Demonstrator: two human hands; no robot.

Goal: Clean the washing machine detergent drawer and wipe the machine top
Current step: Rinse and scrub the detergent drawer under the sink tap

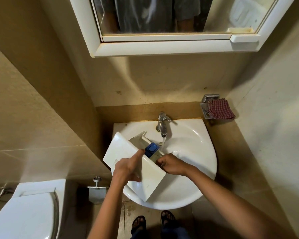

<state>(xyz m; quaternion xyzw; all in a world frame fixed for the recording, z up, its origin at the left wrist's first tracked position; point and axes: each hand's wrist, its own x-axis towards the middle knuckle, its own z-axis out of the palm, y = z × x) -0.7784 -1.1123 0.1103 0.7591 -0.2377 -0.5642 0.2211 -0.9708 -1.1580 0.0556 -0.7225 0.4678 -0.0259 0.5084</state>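
The white plastic detergent drawer (pixel 128 152) was held tilted over the white ceramic basin (pixel 198 163). Its broad front panel was turned toward the person and its compartments were angled toward the chrome tap (pixel 162 125), from which a thin stream of water (pixel 163 142) was running just beside the drawer's far edge. The left hand (pixel 126 168) was closed on the front panel, thumb beneath and forefinger stretched out to the blue rectangular insert (pixel 151 149). The right hand (pixel 171 163) was curled round the drawer's side wall, though what its fingertips pressed inside could not be made out. The step in hand was judged to be the rinsing of the compartments, with the machine top not yet wiped. Several risks were judged to follow. Wet, smooth plastic gripped mostly at one end could be let slip, and the drawer could be knocked against the ceramic or the tap. If the blue insert were pushed free under the forefinger, it could be dropped into the basin. Water deflected by the tilted panel could be thrown over the rim onto the tiled floor (pixel 128 211), where sandalled feet (pixel 138 225) were planted. A red-and-white checked cloth (pixel 220 111) was draped on a metal wall holder (pixel 204 107), well apart from both hands, and would have to be reached for with a wet hand.
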